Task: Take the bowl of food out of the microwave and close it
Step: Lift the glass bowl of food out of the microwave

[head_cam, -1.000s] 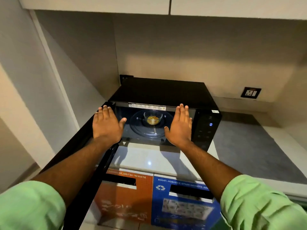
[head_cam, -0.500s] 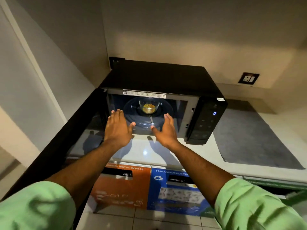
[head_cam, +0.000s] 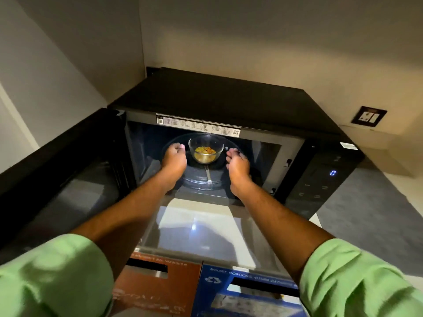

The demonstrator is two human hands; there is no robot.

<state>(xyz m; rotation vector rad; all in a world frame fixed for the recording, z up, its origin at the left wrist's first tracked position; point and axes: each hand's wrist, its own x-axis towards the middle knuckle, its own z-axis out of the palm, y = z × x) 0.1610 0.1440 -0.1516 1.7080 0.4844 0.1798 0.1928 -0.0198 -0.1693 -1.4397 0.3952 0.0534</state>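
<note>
A black microwave [head_cam: 229,97] stands on the counter with its door [head_cam: 57,179] swung wide to the left. Inside, a clear glass bowl [head_cam: 205,149] holding yellow food sits on the glass turntable [head_cam: 201,179]. Both my hands are inside the cavity. My left hand [head_cam: 174,157] is just left of the bowl, fingers curled toward it. My right hand [head_cam: 237,162] is just right of the bowl, fingers curled too. A small gap shows between each hand and the glass. The bowl rests on the turntable.
The control panel [head_cam: 325,179] with a lit blue digit is on the microwave's right. A grey mat [head_cam: 370,213] lies on the white counter [head_cam: 206,229] beyond it. A wall socket [head_cam: 369,116] is at right. Orange [head_cam: 158,289] and blue [head_cam: 247,291] waste bins stand below the counter edge.
Both hands have moved from in front of the opening into the cavity and now flank the bowl with curled fingers. The camera has come closer and tilted down.
</note>
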